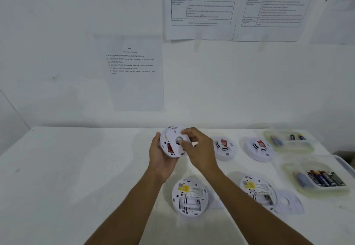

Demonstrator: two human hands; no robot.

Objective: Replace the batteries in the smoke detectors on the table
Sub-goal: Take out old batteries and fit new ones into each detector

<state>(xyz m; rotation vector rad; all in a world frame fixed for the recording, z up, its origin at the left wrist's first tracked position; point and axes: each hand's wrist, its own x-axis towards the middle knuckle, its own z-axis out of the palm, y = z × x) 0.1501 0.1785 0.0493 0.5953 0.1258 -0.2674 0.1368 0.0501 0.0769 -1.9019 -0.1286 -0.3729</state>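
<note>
My left hand grips a white round smoke detector lifted above the table, its back toward me with a red battery showing. My right hand pinches the round white back cover lying partly over that detector. Two detectors lie on their faces near me: one with an empty battery bay, one partly under my right forearm. Two more detectors stand face up farther back.
A clear tray at the right holds several batteries; a second clear tray behind it holds a few more. A loose white cover plate lies by the near right detector. Printed sheets hang on the white wall.
</note>
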